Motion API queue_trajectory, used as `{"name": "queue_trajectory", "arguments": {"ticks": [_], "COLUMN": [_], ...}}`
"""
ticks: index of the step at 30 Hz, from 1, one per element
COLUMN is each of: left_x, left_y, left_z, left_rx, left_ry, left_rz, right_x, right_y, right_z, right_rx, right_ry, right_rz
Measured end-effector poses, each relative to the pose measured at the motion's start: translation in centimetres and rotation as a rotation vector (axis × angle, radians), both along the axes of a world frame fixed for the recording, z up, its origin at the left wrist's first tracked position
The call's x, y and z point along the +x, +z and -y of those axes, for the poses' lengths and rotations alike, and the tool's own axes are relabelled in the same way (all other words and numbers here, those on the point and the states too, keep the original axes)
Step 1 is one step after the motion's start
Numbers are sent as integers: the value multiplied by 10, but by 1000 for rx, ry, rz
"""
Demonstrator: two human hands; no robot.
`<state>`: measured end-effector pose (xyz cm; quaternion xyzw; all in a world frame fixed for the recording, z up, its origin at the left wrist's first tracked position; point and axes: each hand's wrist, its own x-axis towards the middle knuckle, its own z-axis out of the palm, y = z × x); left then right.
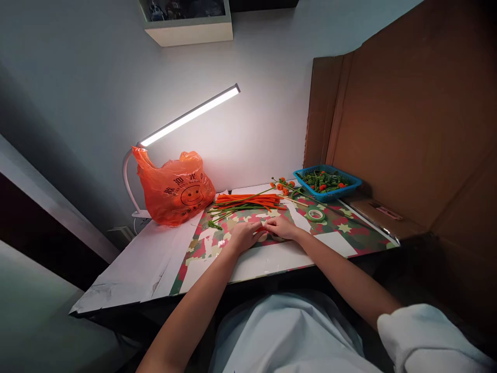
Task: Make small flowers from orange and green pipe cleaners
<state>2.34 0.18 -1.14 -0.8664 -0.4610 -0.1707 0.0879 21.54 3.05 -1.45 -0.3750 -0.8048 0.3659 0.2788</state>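
My left hand (pixel 244 235) and my right hand (pixel 281 227) rest together on the camouflage-patterned table cover (pixel 341 233), fingertips meeting around a small reddish piece that is too small to make out. Just beyond them lies a bundle of orange and green stems (pixel 246 201). Finished stems with small orange flower heads (pixel 284 185) lie further right. A roll of green tape (pixel 315 214) sits to the right of my right hand.
An orange plastic bag (pixel 174 192) stands at the back left under a lit desk lamp (pixel 190 115). A blue basket (pixel 328 182) of green and red pieces sits at the back right. Brown cardboard (pixel 407 119) walls the right side.
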Motion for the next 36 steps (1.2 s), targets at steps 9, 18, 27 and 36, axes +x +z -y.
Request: {"name": "queue_trajectory", "arguments": {"ticks": [9,18,27,36], "left_x": [-2,-4,-1,-8], "left_y": [-1,-3,-1,-5], "left_z": [0,-3,-1,-5], "left_rx": [59,-30,-74,-56], "left_ry": [-68,-61,7,132], "left_rz": [-24,14,-11,220], "right_x": [0,-3,-6,10], "right_y": [8,8,2,-4], "right_z": [6,2,-1,-11], "right_rx": [-191,-328,-312,116], "right_ry": [69,56,61,-240], "right_rz": [-126,-176,-160,-64]}}
